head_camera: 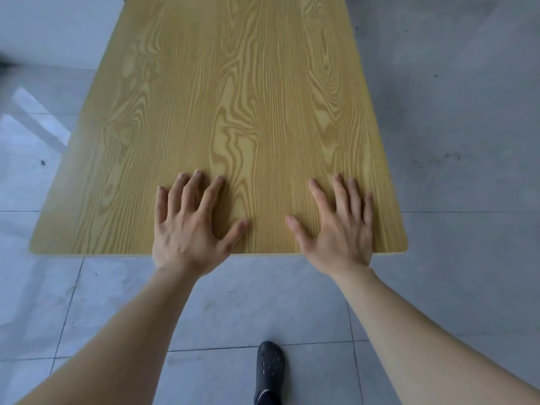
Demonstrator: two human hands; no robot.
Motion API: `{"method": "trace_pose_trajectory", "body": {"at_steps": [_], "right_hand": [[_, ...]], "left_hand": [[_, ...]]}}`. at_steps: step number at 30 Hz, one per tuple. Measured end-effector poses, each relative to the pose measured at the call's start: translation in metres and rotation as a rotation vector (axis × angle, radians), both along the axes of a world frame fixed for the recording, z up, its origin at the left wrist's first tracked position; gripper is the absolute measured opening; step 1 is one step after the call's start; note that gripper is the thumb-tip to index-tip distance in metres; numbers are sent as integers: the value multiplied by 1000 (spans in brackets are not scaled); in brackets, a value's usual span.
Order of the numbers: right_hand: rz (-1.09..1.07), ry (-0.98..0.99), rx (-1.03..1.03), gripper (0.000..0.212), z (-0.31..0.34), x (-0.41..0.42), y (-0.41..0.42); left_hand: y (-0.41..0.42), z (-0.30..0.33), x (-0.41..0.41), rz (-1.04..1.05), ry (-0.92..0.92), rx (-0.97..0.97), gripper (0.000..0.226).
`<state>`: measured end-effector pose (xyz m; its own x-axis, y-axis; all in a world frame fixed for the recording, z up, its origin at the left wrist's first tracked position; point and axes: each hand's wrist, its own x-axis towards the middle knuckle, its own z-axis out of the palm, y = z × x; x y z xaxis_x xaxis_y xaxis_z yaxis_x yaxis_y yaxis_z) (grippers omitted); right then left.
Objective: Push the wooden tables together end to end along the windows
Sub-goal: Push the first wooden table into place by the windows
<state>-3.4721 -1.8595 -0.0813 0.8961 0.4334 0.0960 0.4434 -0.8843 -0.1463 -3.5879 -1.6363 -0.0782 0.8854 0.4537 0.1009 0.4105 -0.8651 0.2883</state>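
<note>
A light wooden table [228,97] with a wavy grain pattern stretches away from me, its near short edge just in front of my wrists. My left hand [191,226] lies flat on the top near that edge, fingers spread and straight. My right hand [339,226] lies flat beside it toward the table's right corner, fingers spread too. Both palms press on the tabletop. No second table is in view.
Grey floor tiles [233,305] lie under me, and my dark shoe [269,372] stands on them below the table's edge. A white wall [52,30] rises at the far left. Bare grey floor [461,112] runs along the table's right side.
</note>
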Motion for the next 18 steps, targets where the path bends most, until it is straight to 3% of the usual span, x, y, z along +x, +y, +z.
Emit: {"method": "trace_pose_trajectory", "body": {"at_steps": [4,6,18], "right_hand": [[0,-38,2,86,-7,-1,-10],[-16,-25,21,85,-11,57,20],[-21,-71,67,84,3,84,35]], "left_hand": [[-8,-6,-1,-8,10,38,90],[21,-7,57,11,8,42,90],[34,10,84,8,-17,68,90]]}}
